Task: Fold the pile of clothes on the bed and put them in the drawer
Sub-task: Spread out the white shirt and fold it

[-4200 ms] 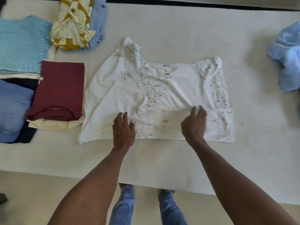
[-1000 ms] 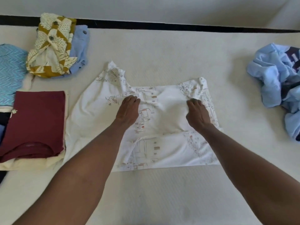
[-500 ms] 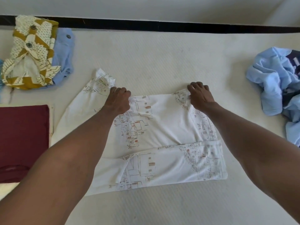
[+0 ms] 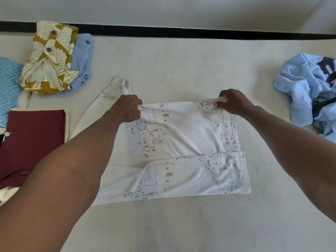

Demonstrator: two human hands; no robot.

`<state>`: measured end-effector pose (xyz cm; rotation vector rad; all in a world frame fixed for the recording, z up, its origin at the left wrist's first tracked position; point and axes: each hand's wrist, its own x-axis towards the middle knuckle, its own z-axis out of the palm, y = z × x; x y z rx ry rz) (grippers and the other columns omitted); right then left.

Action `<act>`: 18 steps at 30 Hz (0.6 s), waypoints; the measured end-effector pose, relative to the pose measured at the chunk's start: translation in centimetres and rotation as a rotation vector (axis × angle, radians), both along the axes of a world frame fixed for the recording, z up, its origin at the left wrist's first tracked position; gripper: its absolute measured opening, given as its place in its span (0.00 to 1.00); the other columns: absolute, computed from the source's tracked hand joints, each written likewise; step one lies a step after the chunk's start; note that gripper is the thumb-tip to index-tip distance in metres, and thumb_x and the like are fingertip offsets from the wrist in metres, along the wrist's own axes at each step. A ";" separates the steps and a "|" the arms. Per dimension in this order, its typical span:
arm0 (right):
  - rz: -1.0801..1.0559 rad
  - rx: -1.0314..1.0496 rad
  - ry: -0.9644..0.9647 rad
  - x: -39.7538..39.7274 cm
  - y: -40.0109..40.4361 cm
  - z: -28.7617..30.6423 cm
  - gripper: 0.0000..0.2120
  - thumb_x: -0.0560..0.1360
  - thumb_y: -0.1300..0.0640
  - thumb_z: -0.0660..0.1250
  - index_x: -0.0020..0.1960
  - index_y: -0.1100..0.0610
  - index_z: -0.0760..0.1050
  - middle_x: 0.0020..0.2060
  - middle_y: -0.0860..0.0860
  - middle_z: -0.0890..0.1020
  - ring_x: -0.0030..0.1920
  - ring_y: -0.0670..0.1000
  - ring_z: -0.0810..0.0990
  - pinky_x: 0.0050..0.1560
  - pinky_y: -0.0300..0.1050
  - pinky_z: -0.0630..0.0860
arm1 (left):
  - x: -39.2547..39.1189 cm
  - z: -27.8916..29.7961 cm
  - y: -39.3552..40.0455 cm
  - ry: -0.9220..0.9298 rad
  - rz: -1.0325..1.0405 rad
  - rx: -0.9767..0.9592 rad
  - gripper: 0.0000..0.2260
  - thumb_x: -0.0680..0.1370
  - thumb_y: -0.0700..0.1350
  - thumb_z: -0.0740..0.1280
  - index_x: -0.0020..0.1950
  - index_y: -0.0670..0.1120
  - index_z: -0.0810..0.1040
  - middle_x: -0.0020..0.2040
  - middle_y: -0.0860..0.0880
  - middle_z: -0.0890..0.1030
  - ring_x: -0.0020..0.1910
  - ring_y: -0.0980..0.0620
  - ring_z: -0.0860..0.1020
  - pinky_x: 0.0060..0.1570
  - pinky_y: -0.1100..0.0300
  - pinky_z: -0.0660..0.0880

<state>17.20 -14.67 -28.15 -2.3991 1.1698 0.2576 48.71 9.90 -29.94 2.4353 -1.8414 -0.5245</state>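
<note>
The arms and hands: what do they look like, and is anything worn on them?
Both forearms are bare to the frame edge: no sleeves show. The left hand and right hand show no gloves, rings, watch or bracelets.

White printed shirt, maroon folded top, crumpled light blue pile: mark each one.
white printed shirt point(image 4: 183, 135), head view, plain middle panel.
maroon folded top point(image 4: 34, 140), head view, flat upper face.
crumpled light blue pile point(image 4: 300, 84), head view, left bulge.

Home bedroom, cream bed against a wall, folded clothes stacks, crumpled laundry
</note>
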 end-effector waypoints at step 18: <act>0.060 -0.214 0.231 -16.9 20.5 0.0 0.09 0.75 0.65 0.61 0.49 0.62 0.79 0.49 0.59 0.81 0.45 0.59 0.80 0.52 0.49 0.70 | -20.5 -0.8 22.0 -0.346 0.169 -0.130 0.12 0.58 0.29 0.70 0.38 0.39 0.73 0.35 0.40 0.74 0.31 0.40 0.75 0.28 0.53 0.72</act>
